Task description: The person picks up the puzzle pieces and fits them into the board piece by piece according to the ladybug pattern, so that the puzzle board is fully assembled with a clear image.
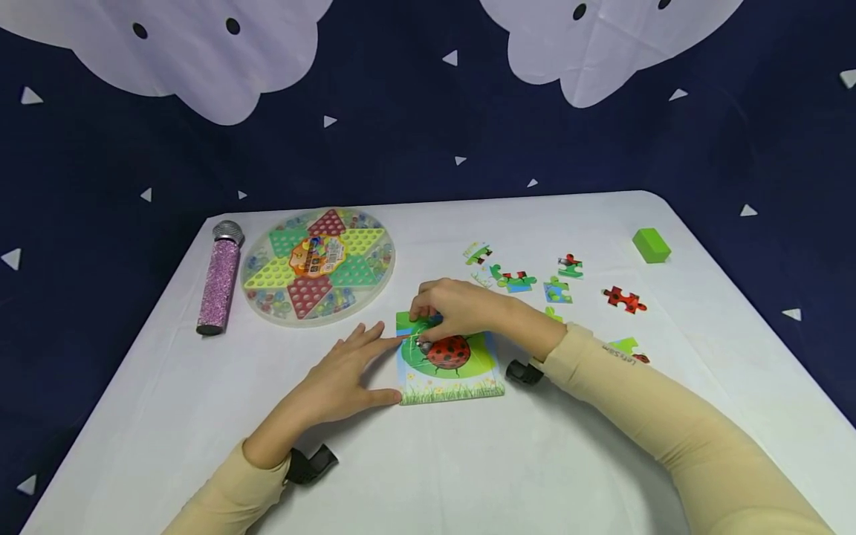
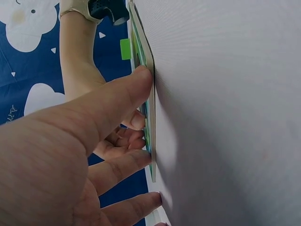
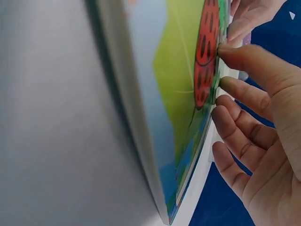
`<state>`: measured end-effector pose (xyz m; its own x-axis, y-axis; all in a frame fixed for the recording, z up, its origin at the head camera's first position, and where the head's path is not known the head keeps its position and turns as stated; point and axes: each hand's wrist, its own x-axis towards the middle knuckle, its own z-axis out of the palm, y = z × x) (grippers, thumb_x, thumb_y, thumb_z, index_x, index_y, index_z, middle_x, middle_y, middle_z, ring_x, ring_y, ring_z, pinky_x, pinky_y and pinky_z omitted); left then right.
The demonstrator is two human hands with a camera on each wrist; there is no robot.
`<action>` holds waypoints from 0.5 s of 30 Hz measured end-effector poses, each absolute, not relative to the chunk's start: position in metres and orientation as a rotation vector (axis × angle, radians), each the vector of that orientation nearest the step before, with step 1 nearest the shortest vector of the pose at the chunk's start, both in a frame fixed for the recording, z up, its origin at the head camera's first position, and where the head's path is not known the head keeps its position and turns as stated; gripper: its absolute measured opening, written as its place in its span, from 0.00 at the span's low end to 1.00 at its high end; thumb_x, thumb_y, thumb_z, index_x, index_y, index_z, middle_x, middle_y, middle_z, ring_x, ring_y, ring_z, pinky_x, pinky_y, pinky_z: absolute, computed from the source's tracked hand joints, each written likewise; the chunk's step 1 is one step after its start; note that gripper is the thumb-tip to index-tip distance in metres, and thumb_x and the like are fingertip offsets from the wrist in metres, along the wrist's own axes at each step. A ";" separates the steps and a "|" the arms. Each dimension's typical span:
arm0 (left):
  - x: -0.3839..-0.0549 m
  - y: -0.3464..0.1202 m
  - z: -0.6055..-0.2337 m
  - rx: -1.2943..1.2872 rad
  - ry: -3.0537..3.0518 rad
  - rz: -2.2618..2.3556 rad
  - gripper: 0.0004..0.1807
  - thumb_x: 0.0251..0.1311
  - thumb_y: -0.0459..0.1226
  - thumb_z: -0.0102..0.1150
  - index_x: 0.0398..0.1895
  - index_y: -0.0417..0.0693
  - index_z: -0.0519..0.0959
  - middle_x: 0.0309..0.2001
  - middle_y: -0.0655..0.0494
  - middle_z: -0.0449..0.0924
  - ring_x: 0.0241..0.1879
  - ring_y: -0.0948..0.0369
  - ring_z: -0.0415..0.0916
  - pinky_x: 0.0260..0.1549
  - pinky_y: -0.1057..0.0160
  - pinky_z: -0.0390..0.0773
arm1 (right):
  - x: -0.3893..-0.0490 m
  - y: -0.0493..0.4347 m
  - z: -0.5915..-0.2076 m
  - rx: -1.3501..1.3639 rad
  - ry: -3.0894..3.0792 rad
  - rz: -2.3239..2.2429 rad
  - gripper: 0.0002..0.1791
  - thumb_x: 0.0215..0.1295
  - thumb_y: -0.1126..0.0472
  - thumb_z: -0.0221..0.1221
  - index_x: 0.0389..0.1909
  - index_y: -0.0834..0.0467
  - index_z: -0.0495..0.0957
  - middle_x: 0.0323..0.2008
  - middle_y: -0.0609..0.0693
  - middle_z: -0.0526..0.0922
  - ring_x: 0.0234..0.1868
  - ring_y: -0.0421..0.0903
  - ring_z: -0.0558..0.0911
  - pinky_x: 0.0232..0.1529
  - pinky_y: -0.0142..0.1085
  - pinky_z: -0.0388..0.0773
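Note:
A square ladybug puzzle board (image 1: 414, 388) lies flat on the white table. My left hand (image 1: 341, 379) is at its left side, fingers spread and mostly straight; the thumb touches the lower left corner and the index finger reaches the left edge higher up. In the left wrist view, the left thumb (image 2: 122, 92) rests against the board's rim. Over the upper left of the board, my right hand (image 1: 461, 306) has thumb and index fingertips down on the picture, pinching a small puzzle piece (image 3: 217, 81) that the fingers largely hide. The printed ladybug (image 1: 449, 354) shows below that hand.
Loose puzzle pieces lie right of and behind the board, among them a red spotted one (image 1: 625, 299) and a green one (image 1: 558, 290). A green block (image 1: 652, 246) sits at the back right. A round Chinese checkers set (image 1: 318, 267) and a glittery pink microphone (image 1: 219, 286) lie back left.

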<state>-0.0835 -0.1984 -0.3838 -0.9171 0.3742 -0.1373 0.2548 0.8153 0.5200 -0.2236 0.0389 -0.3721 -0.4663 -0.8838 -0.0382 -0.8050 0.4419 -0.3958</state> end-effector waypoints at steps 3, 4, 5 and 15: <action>-0.083 -0.199 -0.383 0.483 2.767 0.740 0.46 0.62 0.53 0.77 0.82 0.55 0.69 0.85 0.38 0.55 0.86 0.34 0.45 0.79 0.23 0.51 | -0.223 0.039 -0.371 -1.478 2.453 -0.470 0.18 0.69 0.50 0.73 0.53 0.54 0.89 0.46 0.48 0.86 0.46 0.41 0.84 0.53 0.36 0.85; -0.083 -0.199 -0.383 0.486 2.766 0.739 0.46 0.62 0.53 0.77 0.82 0.55 0.69 0.85 0.38 0.55 0.86 0.34 0.45 0.78 0.23 0.51 | -0.223 0.040 -0.371 -1.484 2.452 -0.469 0.18 0.70 0.49 0.73 0.54 0.54 0.88 0.47 0.48 0.86 0.47 0.41 0.84 0.53 0.36 0.85; -0.083 -0.199 -0.383 0.489 2.765 0.741 0.47 0.62 0.53 0.77 0.82 0.55 0.69 0.85 0.37 0.54 0.86 0.34 0.45 0.78 0.23 0.51 | -0.223 0.040 -0.371 -1.484 2.449 -0.468 0.18 0.70 0.49 0.72 0.54 0.54 0.88 0.47 0.48 0.86 0.47 0.42 0.84 0.53 0.36 0.85; -0.085 -0.199 -0.379 0.488 2.747 0.735 0.50 0.58 0.54 0.79 0.83 0.56 0.67 0.85 0.35 0.55 0.85 0.31 0.46 0.78 0.23 0.52 | -0.226 0.060 -0.355 -1.421 2.479 -0.527 0.18 0.73 0.52 0.70 0.58 0.55 0.87 0.49 0.50 0.86 0.47 0.45 0.85 0.52 0.39 0.85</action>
